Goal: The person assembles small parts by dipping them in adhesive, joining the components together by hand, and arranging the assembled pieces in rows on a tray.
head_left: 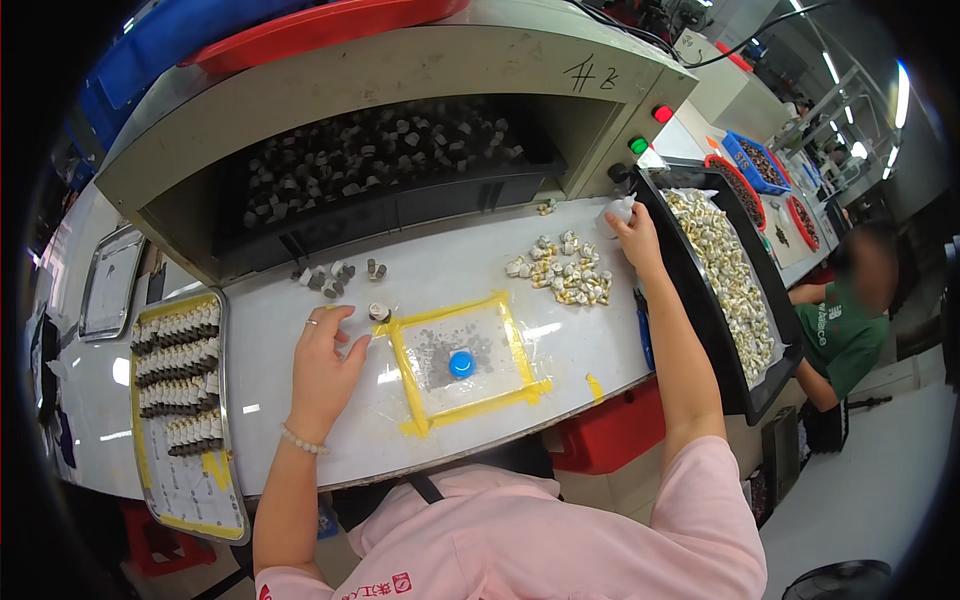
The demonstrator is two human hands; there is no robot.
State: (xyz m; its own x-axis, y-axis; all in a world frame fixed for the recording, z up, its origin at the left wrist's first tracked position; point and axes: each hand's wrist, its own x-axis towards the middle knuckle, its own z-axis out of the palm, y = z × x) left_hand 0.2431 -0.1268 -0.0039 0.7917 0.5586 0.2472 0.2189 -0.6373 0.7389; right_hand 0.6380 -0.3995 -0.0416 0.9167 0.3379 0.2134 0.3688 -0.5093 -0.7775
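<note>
Because your fingers wrap around its side, only part of the small pale squeeze bottle (612,218) shows in your right hand (637,238); the grip is curled and snug, and how full the bottle is cannot be made out. Just left of that hand lies a loose heap of white-and-gold pieces (570,272), overlapping too much to count. Just right of it, a black tray (690,178) holds many more, the lower layers buried. Nearer your body, a blue tool (643,330) lies beside your right forearm, its shape hard to read.

Your left hand (325,362) is loosely open, thumb apart, with nothing visible in it, though its underside is hidden. Just beyond its fingertips stands one white-and-dark piece (380,312); farther off is a small cluster of similar pieces (335,275). To its right, a blue cap (461,364) sits on a yellow-taped sheet (490,385), whose faint marks are unclear. To its left, a metal tray (200,497) carries rows of pieces.

Beyond both hands, the box (400,68) has a shadowed interior, its back lost in darkness. Past the black tray, a co-worker in green (850,340) is only partly visible.
</note>
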